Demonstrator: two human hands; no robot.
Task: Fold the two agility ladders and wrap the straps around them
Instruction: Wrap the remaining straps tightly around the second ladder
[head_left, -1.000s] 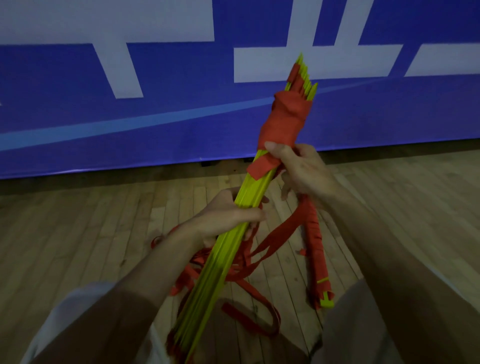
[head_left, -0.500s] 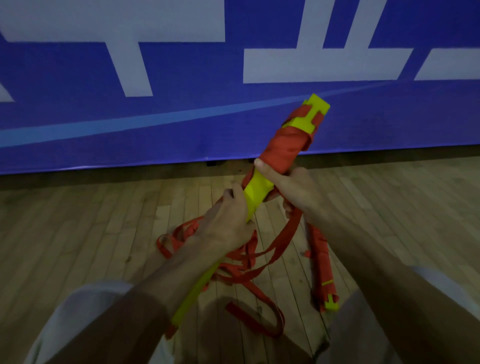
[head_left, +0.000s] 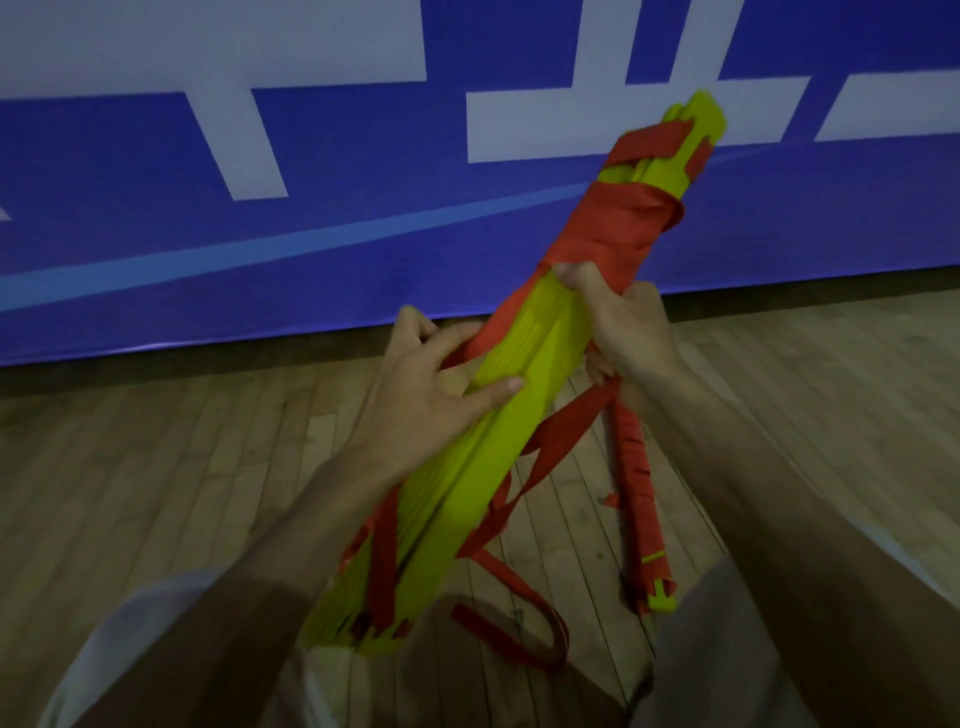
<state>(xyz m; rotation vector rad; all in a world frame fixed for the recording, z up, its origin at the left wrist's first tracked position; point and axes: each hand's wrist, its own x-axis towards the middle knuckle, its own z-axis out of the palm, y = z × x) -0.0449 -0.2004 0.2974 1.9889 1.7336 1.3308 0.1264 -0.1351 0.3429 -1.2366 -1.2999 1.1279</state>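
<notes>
Figure: wrapping the first folded agility ladder (head_left: 498, 415), head view. I hold the bundle of yellow rungs tilted up and away from me, its far end toward the blue wall banner (head_left: 260, 234) and its near end above my lap. My left hand (head_left: 431, 395) cups the bundle from the left, thumb laid across the top rungs and fingers partly curled around the side, a loose steadying grip and not a full clasp. My right hand (head_left: 623, 327) is closed around the bundle just below the wrapped section, pinching the red strap (head_left: 613, 234) against the rungs. The loose strap tail (head_left: 550, 452) drops from under that hand to the wooden floor (head_left: 156, 493). The second ladder (head_left: 644, 519), already bound in red, lies on the floor just right of it.

The rungs look like stiff, light plastic slats with smooth faces, so the stack probably shears and fans out if held slackly; best held mid-length, squeezing across the flat faces. The strap is soft webbing, limp and likely to loosen, so I judge that it needs tension at each turn and a thumb over the last lap.
</notes>
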